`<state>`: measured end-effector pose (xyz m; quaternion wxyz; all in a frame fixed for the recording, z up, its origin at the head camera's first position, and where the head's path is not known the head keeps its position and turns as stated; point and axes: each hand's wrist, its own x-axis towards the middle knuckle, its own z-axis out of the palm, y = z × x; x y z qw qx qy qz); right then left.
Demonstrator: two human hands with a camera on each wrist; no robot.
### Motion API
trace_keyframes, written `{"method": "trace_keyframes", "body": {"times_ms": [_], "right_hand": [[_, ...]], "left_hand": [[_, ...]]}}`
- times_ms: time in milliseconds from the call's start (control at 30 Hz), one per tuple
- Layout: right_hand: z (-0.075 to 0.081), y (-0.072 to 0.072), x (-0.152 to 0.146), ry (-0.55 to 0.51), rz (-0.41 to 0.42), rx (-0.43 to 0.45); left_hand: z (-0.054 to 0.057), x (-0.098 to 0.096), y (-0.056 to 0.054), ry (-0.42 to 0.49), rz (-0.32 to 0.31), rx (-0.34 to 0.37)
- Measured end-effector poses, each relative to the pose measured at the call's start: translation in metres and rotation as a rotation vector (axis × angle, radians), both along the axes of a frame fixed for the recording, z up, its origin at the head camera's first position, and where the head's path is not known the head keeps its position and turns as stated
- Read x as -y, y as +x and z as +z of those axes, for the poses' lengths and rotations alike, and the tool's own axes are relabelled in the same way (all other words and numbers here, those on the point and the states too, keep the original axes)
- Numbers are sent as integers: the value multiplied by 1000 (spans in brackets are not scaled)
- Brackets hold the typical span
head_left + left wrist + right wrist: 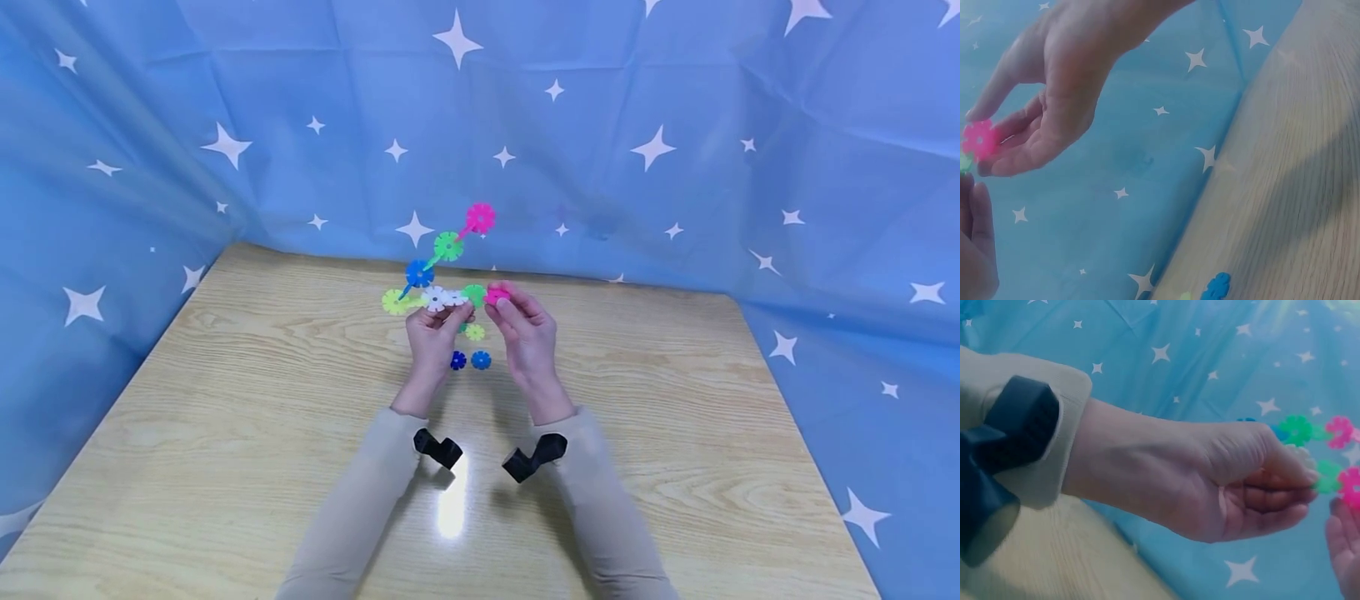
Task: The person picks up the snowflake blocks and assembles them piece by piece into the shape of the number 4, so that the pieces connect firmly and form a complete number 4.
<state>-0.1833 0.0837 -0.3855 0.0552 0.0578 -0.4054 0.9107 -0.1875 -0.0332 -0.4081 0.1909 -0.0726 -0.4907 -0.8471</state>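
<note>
A chain of plastic snowflake building discs is held up above the table between both hands. My left hand (433, 340) pinches it by the white discs (435, 298). Beside them sits a green disc (474, 294), joined to a pink disc (498, 295) that my right hand (531, 337) pinches between thumb and fingers. In the right wrist view the left hand (1235, 481) grips right next to the green disc (1327, 477). The chain's other arm runs from a yellow-green disc (393, 302) through a blue disc (419, 273) and another green disc (448, 246) to a pink end disc (480, 217).
Below the hands, loose discs lie on the wooden table (225, 433): a dark blue disc (458, 360), a lighter blue disc (481, 359) and a yellow-green disc (475, 332). A blue star-patterned curtain (600, 108) hangs behind the table and at its sides.
</note>
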Motion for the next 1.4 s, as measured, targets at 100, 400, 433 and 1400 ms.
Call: {"method": "trace_keyframes", "body": {"times_ms": [100, 400, 433, 1400], "right_hand": [[1, 0, -1, 19, -3, 7], [4, -2, -9, 140, 58, -5], [4, -2, -11, 151, 66, -8], [-5, 9, 5, 29, -135, -99]], "left_hand": [[0, 1, 1, -6, 3, 6], [-1, 3, 3, -18, 11, 33], [-1, 3, 4, -24, 15, 36], [2, -13, 9, -21, 59, 5]]}}
